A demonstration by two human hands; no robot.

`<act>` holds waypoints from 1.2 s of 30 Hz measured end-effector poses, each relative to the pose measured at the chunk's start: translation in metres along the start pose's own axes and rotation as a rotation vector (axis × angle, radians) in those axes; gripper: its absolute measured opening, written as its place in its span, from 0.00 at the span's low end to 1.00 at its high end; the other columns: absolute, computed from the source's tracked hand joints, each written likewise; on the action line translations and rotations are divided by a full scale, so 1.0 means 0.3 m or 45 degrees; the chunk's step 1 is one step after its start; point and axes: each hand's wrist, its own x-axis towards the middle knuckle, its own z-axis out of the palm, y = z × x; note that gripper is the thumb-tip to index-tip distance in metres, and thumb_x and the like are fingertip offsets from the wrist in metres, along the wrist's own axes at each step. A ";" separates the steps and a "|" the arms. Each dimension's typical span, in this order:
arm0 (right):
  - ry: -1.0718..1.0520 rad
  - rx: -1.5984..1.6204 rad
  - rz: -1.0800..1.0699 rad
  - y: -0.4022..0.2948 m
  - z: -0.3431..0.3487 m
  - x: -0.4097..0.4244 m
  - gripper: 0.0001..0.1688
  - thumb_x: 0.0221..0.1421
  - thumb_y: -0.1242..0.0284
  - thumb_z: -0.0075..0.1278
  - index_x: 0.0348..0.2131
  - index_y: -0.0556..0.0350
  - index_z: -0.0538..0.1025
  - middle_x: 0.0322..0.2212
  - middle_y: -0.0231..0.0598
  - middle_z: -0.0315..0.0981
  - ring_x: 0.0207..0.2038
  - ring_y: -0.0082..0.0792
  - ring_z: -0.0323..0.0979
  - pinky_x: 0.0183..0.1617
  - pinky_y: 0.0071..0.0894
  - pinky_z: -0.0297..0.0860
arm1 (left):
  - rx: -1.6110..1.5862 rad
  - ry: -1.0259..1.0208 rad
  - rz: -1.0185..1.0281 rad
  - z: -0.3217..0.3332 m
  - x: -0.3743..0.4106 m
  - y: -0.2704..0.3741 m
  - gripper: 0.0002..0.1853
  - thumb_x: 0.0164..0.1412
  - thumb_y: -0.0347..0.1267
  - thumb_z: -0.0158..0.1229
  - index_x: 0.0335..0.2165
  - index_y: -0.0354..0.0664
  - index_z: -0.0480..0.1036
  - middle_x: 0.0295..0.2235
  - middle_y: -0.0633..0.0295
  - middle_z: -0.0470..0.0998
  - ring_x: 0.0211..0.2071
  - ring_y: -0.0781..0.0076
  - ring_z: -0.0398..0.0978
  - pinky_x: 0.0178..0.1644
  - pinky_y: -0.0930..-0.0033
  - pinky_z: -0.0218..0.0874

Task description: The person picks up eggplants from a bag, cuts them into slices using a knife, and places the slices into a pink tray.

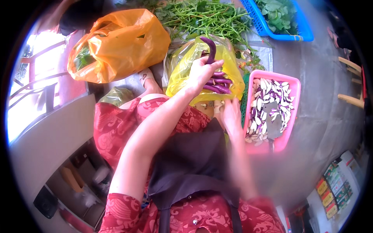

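Observation:
My left hand (pixel 202 72) grips a long purple eggplant (pixel 212 51) above an open yellow plastic bag (pixel 180 78). Several more eggplants (pixel 218 83) lie inside the bag. At the bag's near right edge is my right hand (pixel 231 112), its fingertips at the plastic; whether they pinch it is hard to tell. To the right, a pink plastic basket (pixel 295 102) holds many cut eggplant pieces (pixel 259 102), white and purple. A cleaver (pixel 274 122) with a wide grey blade lies on top of those pieces.
An orange plastic bag (pixel 125 43) with greens stands at the upper left. Leafy green stems (pixel 204 17) are heaped beyond the yellow bag. A blue basket (pixel 306 36) of leaves is at the upper right. Part of a green basket (pixel 245 87) shows beside the pink one.

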 end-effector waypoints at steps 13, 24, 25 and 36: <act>-0.647 -0.237 -0.153 0.045 0.327 0.388 0.13 0.48 0.72 0.47 0.32 0.64 0.75 0.45 0.60 0.68 0.46 0.56 0.68 0.54 0.49 0.61 | 0.406 0.151 0.130 -0.119 0.088 0.029 0.15 0.52 0.26 0.53 0.40 0.33 0.74 0.24 0.64 0.77 0.22 0.84 0.68 0.25 0.81 0.58; 0.092 0.897 -0.109 -0.146 -0.219 0.294 0.17 0.50 0.77 0.53 0.42 0.62 0.71 0.34 0.49 0.73 0.34 0.37 0.74 0.38 0.32 0.70 | 1.108 -0.478 0.260 -0.119 -0.033 0.042 0.21 0.50 0.29 0.62 0.45 0.40 0.72 0.35 0.59 0.78 0.34 0.71 0.75 0.41 0.71 0.64; 0.150 1.087 -0.043 -0.159 -0.238 0.296 0.18 0.50 0.76 0.54 0.43 0.62 0.71 0.34 0.47 0.74 0.34 0.34 0.74 0.37 0.31 0.71 | 0.816 -0.472 0.195 -0.116 -0.037 0.038 0.20 0.51 0.28 0.61 0.45 0.38 0.71 0.35 0.59 0.78 0.34 0.71 0.75 0.41 0.71 0.65; -0.418 2.106 0.297 -0.172 -0.242 0.116 0.18 0.63 0.67 0.40 0.43 0.64 0.72 0.27 0.36 0.74 0.28 0.21 0.70 0.33 0.19 0.67 | -0.798 -0.733 0.363 -0.125 -0.118 0.062 0.22 0.56 0.26 0.56 0.49 0.43 0.61 0.48 0.48 0.69 0.49 0.46 0.69 0.53 0.39 0.60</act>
